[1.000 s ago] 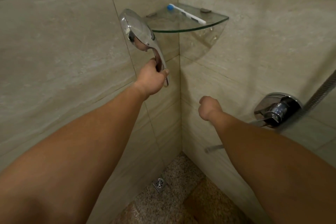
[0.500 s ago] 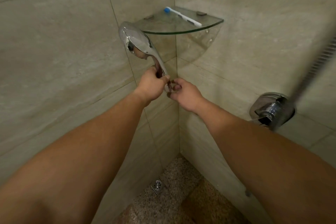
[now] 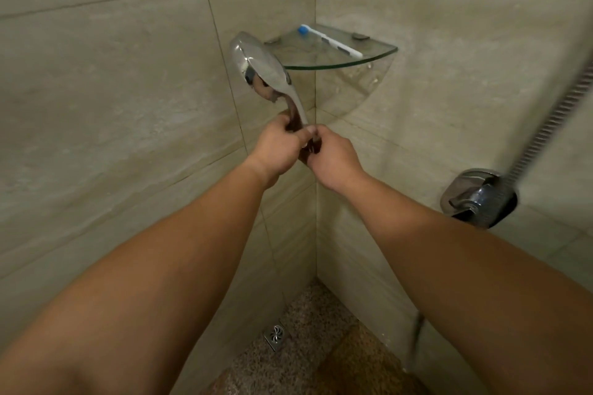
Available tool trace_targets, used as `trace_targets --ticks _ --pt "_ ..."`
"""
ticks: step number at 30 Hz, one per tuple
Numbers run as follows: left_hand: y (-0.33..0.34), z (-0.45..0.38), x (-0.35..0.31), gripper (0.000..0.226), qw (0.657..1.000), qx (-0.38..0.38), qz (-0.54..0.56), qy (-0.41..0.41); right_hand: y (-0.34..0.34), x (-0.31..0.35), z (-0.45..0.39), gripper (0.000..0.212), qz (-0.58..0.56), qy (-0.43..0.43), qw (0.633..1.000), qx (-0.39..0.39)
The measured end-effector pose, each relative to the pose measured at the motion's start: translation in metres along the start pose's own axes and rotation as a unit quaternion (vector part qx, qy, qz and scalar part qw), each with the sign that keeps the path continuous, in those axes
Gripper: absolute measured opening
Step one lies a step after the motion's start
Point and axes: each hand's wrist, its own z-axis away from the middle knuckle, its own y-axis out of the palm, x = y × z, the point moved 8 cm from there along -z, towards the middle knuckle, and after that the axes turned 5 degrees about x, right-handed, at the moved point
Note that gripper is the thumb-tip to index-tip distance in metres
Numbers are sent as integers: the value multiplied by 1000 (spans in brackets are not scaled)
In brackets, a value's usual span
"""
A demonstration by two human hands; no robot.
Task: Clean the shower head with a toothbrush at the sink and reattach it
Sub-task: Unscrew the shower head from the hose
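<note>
Chrome oval shower head [image 3: 260, 69], left hand [image 3: 278, 148] gripping.

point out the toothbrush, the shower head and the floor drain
toothbrush [image 3: 333, 43], head view, middle of its white handle
shower head [image 3: 258, 65], head view, chrome back of the head
floor drain [image 3: 276, 335], head view, centre of the metal grate

A: Which colours do you see?
B: The shower head [image 3: 256, 70] is shiny chrome. At 1 o'clock from it, the toothbrush [image 3: 330, 41] is white with a blue head.
A: And the walls?
B: The wall tiles [image 3: 112, 99] are beige with faint streaks; the floor [image 3: 308, 359] is speckled.
</note>
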Motion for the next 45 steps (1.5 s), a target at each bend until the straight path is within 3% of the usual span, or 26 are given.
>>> trace_targets --ticks 3,6,12,16,24,29,32,37,41,43,45 --pt "-1 4 3 29 999 -16 32 4 3 -2 2 37 20 20 1000 -6" --pt "9 12 22 23 999 17 22 -16 19 -13 14 41 83 51 995 26" --pt "-8 1 -18 9 997 13 47 53 -12 21 9 39 43 24 997 -54" --pt "-6 4 -3 22 999 35 -10 20 7 11 16 38 66 72 995 -12" --pt "-19 11 -14 17 997 29 -1 69 -2 27 23 35 48 56 994 -83" --pt "-15 15 -2 43 995 67 -53 46 13 24 32 38 68 86 992 -68" --pt "-15 13 -2 41 994 76 -41 62 10 25 36 35 48 90 988 -114" --pt "-22 10 9 46 993 88 -69 42 29 27 33 44 125 111 986 -13" --pt "-37 6 6 17 997 55 -48 39 23 25 26 69 120 134 982 64" --pt "-48 3 6 20 998 34 -32 35 9 29 22 61 168 133 973 83" --pt "-59 4 10 31 1000 13 2 16 -20 43 16 40 208 110 971 31"
